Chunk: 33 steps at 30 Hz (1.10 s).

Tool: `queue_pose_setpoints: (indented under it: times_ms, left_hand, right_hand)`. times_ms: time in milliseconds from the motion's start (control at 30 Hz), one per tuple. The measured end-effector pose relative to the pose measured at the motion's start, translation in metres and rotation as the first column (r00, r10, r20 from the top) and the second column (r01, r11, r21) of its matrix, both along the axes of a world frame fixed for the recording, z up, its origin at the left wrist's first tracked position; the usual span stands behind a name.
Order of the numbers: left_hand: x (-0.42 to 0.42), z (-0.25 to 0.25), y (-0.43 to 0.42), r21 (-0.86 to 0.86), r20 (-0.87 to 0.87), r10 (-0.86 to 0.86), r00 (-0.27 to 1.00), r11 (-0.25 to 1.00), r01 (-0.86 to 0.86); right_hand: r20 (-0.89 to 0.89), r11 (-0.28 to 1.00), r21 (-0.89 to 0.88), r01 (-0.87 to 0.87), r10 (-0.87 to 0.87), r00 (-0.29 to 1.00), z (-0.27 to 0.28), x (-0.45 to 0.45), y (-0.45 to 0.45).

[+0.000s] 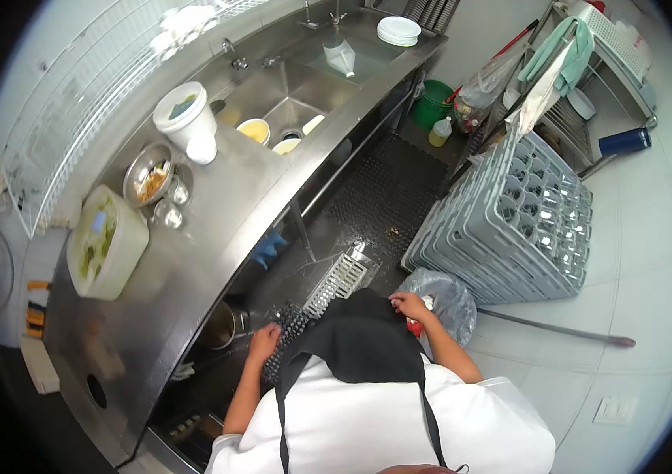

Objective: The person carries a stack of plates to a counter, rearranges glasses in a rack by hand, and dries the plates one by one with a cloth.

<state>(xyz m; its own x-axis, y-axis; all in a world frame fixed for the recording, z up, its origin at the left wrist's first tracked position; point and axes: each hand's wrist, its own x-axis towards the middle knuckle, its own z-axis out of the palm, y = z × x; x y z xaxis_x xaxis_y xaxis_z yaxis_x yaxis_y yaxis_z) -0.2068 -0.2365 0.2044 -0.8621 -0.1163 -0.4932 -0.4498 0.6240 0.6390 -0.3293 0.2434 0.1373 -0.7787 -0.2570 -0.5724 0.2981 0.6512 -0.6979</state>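
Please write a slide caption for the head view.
Left hand beside the steel counter, right hand near the plastic bag, grey racks ahead on the right.

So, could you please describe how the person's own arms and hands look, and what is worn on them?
The left hand and right hand are bare, without gloves. The forearms are uncovered too. The white shirt has short, loose sleeves; I see no clear markings on them. Over it is a black apron with thin dark straps.

Bag (pixel 457 302) beside glass racks (pixel 470 229); bowl (pixel 141 162) on counter (pixel 221 205), left of sink (pixel 272 88)
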Motion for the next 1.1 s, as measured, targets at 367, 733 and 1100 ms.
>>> queue_pose_setpoints:
  times_ms: [367, 733, 1100]
  left_hand:
    - [-0.491, 0.155, 0.194, 0.208, -0.527, -0.020, 0.850, 0.966, 0.151]
    - [-0.781, 0.168, 0.292, 0.365, -0.491, 0.274, 0.827, 0.927, -0.090]
    - [-1.195, 0.093, 0.370, 0.325, -0.542, 0.442, 0.715, 0.895, -0.306]
  right_hand:
    - [0.275, 0.640, -0.496, 0.587, -0.525, 0.805, 0.012, -0.425, 0.057]
    - [0.044, 0.760, -0.497, 0.419, -0.460, 0.887, 0.139, -0.787, 0.121]
    - [-0.260, 0.867, -0.312, 0.387, -0.470, 0.844, 0.179, -1.155, 0.191]
